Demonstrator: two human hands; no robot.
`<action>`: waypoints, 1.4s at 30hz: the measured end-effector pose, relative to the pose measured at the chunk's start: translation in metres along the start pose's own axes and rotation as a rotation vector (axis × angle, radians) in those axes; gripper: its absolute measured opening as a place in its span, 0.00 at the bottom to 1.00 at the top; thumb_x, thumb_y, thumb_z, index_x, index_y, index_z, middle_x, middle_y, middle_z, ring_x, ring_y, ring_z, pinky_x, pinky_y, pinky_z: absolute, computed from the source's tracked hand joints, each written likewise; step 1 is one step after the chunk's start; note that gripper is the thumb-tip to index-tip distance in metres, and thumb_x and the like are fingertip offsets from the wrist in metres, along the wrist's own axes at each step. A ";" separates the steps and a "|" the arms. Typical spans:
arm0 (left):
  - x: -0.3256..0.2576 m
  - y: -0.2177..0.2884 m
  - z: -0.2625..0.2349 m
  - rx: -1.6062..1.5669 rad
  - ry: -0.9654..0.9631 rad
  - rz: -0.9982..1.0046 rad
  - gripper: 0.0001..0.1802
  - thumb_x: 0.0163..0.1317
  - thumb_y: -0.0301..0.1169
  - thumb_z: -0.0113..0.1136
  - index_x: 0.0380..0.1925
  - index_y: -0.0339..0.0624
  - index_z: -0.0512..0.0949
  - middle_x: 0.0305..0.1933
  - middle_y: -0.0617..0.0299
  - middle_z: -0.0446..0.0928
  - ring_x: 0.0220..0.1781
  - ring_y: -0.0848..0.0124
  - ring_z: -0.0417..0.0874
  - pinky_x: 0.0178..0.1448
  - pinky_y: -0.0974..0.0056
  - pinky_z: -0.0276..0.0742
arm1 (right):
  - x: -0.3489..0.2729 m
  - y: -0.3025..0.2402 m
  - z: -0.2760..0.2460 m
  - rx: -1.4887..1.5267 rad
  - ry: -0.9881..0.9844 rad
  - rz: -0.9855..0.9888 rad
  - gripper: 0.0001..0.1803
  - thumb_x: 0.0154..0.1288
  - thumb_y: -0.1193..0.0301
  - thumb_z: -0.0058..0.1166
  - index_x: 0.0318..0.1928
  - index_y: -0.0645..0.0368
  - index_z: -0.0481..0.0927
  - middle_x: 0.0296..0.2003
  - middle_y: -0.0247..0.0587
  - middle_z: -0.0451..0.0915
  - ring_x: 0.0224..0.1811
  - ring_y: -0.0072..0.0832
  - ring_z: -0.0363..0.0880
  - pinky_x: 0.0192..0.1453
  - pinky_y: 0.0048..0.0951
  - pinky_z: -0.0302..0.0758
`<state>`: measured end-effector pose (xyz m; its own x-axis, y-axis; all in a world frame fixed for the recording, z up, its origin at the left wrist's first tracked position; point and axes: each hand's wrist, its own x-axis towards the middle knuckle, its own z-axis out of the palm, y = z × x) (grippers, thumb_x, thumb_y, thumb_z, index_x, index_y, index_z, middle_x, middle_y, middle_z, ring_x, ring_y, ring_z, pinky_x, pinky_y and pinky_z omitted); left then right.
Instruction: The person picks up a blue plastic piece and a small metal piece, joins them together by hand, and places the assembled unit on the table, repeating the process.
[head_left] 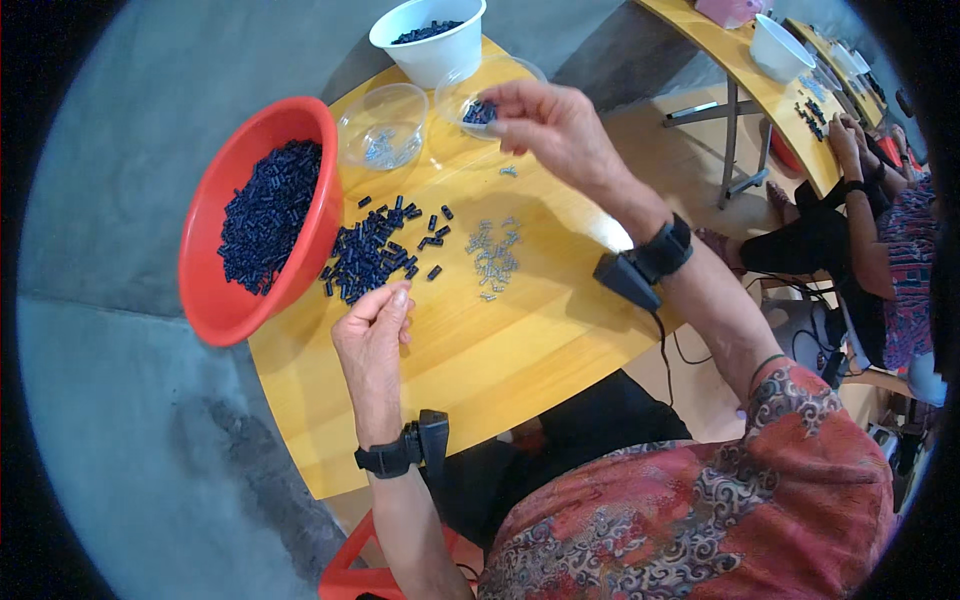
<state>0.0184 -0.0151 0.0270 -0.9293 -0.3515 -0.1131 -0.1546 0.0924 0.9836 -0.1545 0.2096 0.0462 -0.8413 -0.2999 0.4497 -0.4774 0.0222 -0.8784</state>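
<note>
My right hand (560, 130) hangs over a clear plastic bowl (510, 66) at the far side of the table. Its thumb and forefinger are apart, with no held piece visible between them. Dark blue pieces (480, 112) lie in that bowl beside the fingertips. Close to the near edge of a loose pile of small dark blue cylindrical pieces (375, 250), my left hand (375, 330) is closed, thumb against fingers. Whatever it pinches is too small to make out. Small silvery metal pieces (494, 258) are spread to the right of the pile.
A red basin (325, 180) full of dark pieces leans at the table's left. Behind are a second clear bowl (385, 105) with silvery pieces and a white tub (440, 60) with dark ones. Another person (880, 240) works at a table (740, 55) on the right.
</note>
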 end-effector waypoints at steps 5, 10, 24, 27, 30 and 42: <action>0.025 -0.014 0.002 0.092 0.057 0.036 0.08 0.60 0.25 0.60 0.39 0.34 0.82 0.29 0.67 0.77 0.25 0.83 0.70 0.28 0.77 0.64 | 0.026 0.018 -0.007 -0.164 0.106 0.113 0.22 0.58 0.73 0.57 0.55 0.64 0.76 0.32 0.42 0.84 0.29 0.21 0.82 0.34 0.23 0.79; 0.044 -0.012 0.020 0.487 0.126 0.403 0.06 0.55 0.22 0.62 0.34 0.35 0.83 0.29 0.61 0.78 0.28 0.72 0.77 0.33 0.69 0.72 | 0.023 0.021 -0.012 -0.160 0.176 0.112 0.23 0.60 0.73 0.56 0.56 0.66 0.74 0.33 0.43 0.84 0.28 0.21 0.81 0.33 0.24 0.79; 0.060 -0.001 0.033 0.905 0.110 0.490 0.07 0.48 0.24 0.66 0.30 0.38 0.83 0.30 0.55 0.79 0.32 0.61 0.81 0.38 0.62 0.74 | -0.039 0.012 0.025 -0.070 -0.185 0.069 0.10 0.60 0.73 0.57 0.42 0.64 0.80 0.25 0.37 0.81 0.26 0.20 0.78 0.33 0.24 0.76; 0.058 -0.005 0.033 0.828 0.093 0.490 0.09 0.48 0.22 0.66 0.32 0.37 0.83 0.31 0.56 0.79 0.33 0.62 0.81 0.39 0.63 0.75 | -0.041 0.015 0.023 -0.086 -0.176 0.083 0.10 0.60 0.72 0.58 0.41 0.64 0.80 0.24 0.38 0.80 0.28 0.22 0.78 0.35 0.26 0.76; 0.056 -0.006 0.037 0.731 0.077 0.569 0.10 0.48 0.20 0.65 0.33 0.36 0.82 0.32 0.56 0.79 0.35 0.64 0.81 0.41 0.65 0.75 | -0.041 0.015 0.021 -0.152 -0.238 0.128 0.10 0.63 0.75 0.56 0.44 0.63 0.80 0.29 0.34 0.81 0.32 0.16 0.77 0.37 0.22 0.75; 0.056 -0.003 0.039 0.837 0.008 0.586 0.08 0.49 0.20 0.63 0.32 0.36 0.82 0.33 0.55 0.79 0.35 0.62 0.81 0.42 0.64 0.75 | -0.041 0.027 0.018 -0.245 -0.240 -0.039 0.08 0.61 0.77 0.56 0.42 0.63 0.80 0.30 0.39 0.83 0.31 0.21 0.80 0.37 0.23 0.77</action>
<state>-0.0459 0.0013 0.0120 -0.9322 -0.0477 0.3588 0.1361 0.8723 0.4697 -0.1281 0.2053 0.0011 -0.7513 -0.5202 0.4061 -0.5795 0.2256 -0.7831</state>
